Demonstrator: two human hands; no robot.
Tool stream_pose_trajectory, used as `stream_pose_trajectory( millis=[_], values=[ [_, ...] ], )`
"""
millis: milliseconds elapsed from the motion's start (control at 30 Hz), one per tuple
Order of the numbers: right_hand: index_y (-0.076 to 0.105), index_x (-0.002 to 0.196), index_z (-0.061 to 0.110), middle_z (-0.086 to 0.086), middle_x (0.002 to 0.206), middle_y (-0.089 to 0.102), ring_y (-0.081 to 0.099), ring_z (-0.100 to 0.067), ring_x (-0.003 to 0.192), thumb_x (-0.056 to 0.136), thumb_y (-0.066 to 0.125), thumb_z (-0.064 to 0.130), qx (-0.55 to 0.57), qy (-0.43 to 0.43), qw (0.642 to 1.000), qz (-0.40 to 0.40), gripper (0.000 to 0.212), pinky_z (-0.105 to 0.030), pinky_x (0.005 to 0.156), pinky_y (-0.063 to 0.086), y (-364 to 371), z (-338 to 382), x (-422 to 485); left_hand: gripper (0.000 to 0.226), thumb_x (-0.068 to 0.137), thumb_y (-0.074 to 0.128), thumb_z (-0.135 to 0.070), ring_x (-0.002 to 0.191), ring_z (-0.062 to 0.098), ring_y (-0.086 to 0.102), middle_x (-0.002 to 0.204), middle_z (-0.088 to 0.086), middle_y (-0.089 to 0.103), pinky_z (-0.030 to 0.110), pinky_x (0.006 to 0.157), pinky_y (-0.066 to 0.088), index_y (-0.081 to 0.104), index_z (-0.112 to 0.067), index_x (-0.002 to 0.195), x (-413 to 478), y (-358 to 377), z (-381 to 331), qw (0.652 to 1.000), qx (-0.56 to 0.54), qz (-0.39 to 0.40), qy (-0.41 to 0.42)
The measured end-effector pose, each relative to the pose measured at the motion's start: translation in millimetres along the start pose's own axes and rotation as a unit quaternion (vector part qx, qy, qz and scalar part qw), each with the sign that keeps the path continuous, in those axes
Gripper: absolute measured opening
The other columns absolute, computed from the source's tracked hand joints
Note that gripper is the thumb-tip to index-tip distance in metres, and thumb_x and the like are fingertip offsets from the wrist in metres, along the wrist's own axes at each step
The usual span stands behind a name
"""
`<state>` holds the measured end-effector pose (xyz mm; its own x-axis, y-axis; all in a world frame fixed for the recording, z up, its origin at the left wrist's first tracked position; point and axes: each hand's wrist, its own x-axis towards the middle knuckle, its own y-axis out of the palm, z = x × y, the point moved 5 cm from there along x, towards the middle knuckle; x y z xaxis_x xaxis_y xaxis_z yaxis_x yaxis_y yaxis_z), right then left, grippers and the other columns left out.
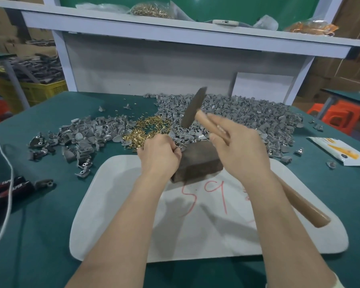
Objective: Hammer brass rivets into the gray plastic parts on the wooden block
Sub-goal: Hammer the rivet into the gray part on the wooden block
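A dark wooden block sits on a white mat. My left hand pinches a small gray plastic part against the block's left top corner; any rivet in it is hidden by my fingers. My right hand grips a wooden-handled hammer, its dark head raised above and behind the block. A heap of brass rivets lies just behind my left hand. Gray plastic parts are heaped at the back right and at the left.
The green table top carries black-handled pliers and a white cord at the left and a white-and-yellow packet at the right. A shelf with bags of rivets stands behind the table.
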<state>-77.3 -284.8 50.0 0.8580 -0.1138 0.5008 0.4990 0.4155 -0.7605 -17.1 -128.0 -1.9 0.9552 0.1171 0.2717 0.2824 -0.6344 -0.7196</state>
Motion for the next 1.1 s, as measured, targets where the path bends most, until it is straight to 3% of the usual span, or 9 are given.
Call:
stream_pose_trajectory(
  millis=[100, 333, 567, 667, 767, 867, 933, 1000, 1100],
  values=[
    [0.047, 0.131, 0.049, 0.007, 0.121, 0.064, 0.059, -0.024, 0.109, 0.092, 0.055, 0.032, -0.030, 0.012, 0.994, 0.107, 0.043, -0.033, 0.089, 0.048, 19, -2, -1, 0.008, 0.088, 0.063, -0.023, 0.109, 0.029, 0.052, 0.103, 0.000, 0.066, 0.039, 0.094, 0.035, 0.065, -0.024, 0.080, 0, 1, -1, 1.000, 0.007, 0.010, 0.002],
    [0.053, 0.127, 0.029, -0.004, 0.119, 0.063, 0.056, -0.027, 0.107, 0.094, 0.052, 0.026, 0.039, 0.116, 0.992, 0.044, 0.033, -0.030, 0.079, 0.039, 27, -40, 11, 0.026, 0.088, 0.060, -0.021, 0.103, 0.026, 0.056, 0.088, -0.004, 0.065, 0.038, 0.092, 0.036, 0.055, -0.024, 0.063, 0, -1, 1, 1.000, -0.016, 0.018, -0.014],
    [0.057, 0.112, 0.012, -0.014, 0.115, 0.063, 0.055, -0.032, 0.108, 0.097, 0.039, 0.051, -0.021, 0.261, 0.959, 0.113, 0.046, -0.033, 0.076, 0.038, 47, -90, 10, 0.029, 0.091, 0.061, -0.027, 0.105, 0.025, 0.055, 0.089, -0.006, 0.065, 0.034, 0.083, 0.024, 0.058, -0.024, 0.062, -1, 1, 1, 0.998, -0.037, 0.043, -0.035],
    [0.061, 0.115, 0.018, -0.013, 0.120, 0.058, 0.051, -0.033, 0.113, 0.095, 0.046, 0.048, -0.061, 0.226, 0.971, 0.055, 0.040, -0.036, 0.089, 0.042, 41, -79, 11, 0.028, 0.091, 0.061, -0.029, 0.108, 0.024, 0.054, 0.092, -0.009, 0.063, 0.034, 0.083, 0.022, 0.057, -0.026, 0.064, -1, 2, 0, 0.997, -0.049, 0.047, -0.035],
    [0.059, 0.123, 0.026, -0.006, 0.117, 0.057, 0.053, -0.026, 0.108, 0.092, 0.053, 0.040, -0.002, 0.099, 0.995, -0.003, 0.034, -0.036, 0.095, 0.042, 33, -42, 18, 0.026, 0.091, 0.061, -0.029, 0.109, 0.023, 0.054, 0.087, -0.011, 0.059, 0.034, 0.083, 0.022, 0.055, -0.028, 0.066, -1, 2, -1, 0.997, -0.058, 0.043, -0.035],
    [0.065, 0.111, 0.028, 0.011, 0.085, 0.061, 0.056, -0.013, 0.086, 0.091, 0.057, 0.036, 0.077, 0.027, 0.988, 0.128, 0.023, -0.026, 0.081, 0.044, 53, -4, 24, 0.014, 0.091, 0.059, -0.030, 0.111, 0.023, 0.053, 0.097, -0.008, 0.064, 0.035, 0.086, 0.025, 0.056, -0.031, 0.078, 0, 3, -5, 0.997, -0.064, 0.038, -0.028],
    [0.067, 0.093, 0.025, 0.011, 0.075, 0.062, 0.060, -0.014, 0.079, 0.092, 0.057, 0.027, 0.120, 0.028, 0.977, 0.176, 0.010, -0.032, 0.081, 0.050, 66, 7, 32, 0.009, 0.092, 0.057, -0.029, 0.114, 0.023, 0.052, 0.111, -0.005, 0.064, 0.037, 0.092, 0.028, 0.057, -0.033, 0.084, 0, 2, -7, 0.996, -0.075, 0.024, -0.028],
    [0.066, 0.093, 0.023, 0.004, 0.087, 0.068, 0.063, -0.015, 0.083, 0.093, 0.056, 0.022, 0.166, 0.071, 0.975, 0.127, 0.010, -0.040, 0.086, 0.053, 66, 6, 47, 0.008, 0.092, 0.056, -0.029, 0.120, 0.021, 0.048, 0.124, -0.005, 0.056, 0.039, 0.098, 0.029, 0.061, -0.032, 0.097, 1, -2, -7, 0.994, -0.102, -0.008, -0.030],
    [0.052, 0.129, 0.026, -0.006, 0.127, 0.058, 0.058, -0.021, 0.106, 0.094, 0.053, 0.021, 0.125, 0.147, 0.980, 0.051, 0.035, -0.042, 0.098, 0.046, 65, -4, 70, 0.021, 0.091, 0.056, -0.025, 0.124, 0.020, 0.042, 0.132, -0.004, 0.045, 0.038, 0.103, 0.027, 0.059, -0.026, 0.112, -1, -12, -5, 0.981, -0.180, -0.069, -0.034]
  ],
)
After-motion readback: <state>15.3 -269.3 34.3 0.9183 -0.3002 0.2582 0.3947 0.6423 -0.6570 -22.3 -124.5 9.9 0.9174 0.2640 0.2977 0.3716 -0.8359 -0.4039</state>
